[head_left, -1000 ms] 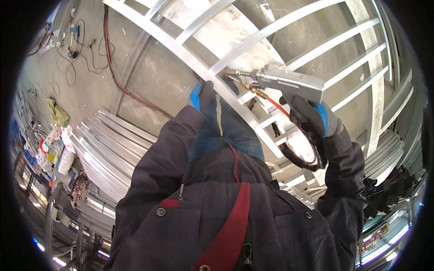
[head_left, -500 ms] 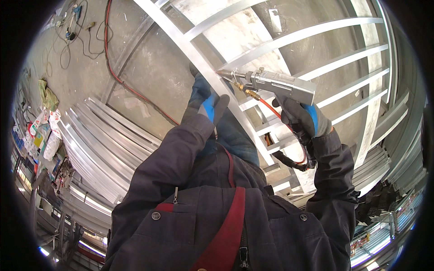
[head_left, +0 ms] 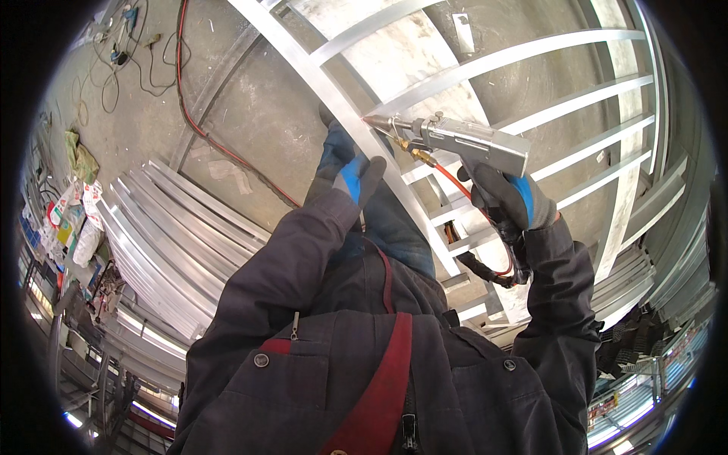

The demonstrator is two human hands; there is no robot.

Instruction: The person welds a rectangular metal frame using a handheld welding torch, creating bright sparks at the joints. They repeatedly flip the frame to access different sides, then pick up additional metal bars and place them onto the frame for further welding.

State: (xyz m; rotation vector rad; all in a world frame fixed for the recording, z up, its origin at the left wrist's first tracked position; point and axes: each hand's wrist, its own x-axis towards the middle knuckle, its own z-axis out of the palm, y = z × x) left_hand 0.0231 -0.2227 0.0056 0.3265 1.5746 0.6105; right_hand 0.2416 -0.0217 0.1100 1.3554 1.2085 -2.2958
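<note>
My right hand (head_left: 512, 196), in a grey and blue glove, is closed round the grip of a grey metal welding gun (head_left: 478, 144). The gun's nozzle points left, its tip against or just above the long rail of a silver metal frame (head_left: 326, 83), where a crossbar joins it. Brass fittings and a red hose (head_left: 453, 180) hang below the gun's front. Just left of the rail, my left hand (head_left: 359, 180) lies over my thigh with its fingers curled together. Its palm side is hidden, so what it may hold cannot be seen.
Long silver metal profiles (head_left: 182, 235) lie stacked at left. A red and black cable (head_left: 205, 136) runs across the floor, with tools and cords (head_left: 121, 53) at far left. Bags and a cloth (head_left: 81, 163) lie near the left rim. More profiles (head_left: 629, 277) lie at right.
Both hands and the welding gun hold nearly the same place. A reddish tint now shows at the nozzle tip.
</note>
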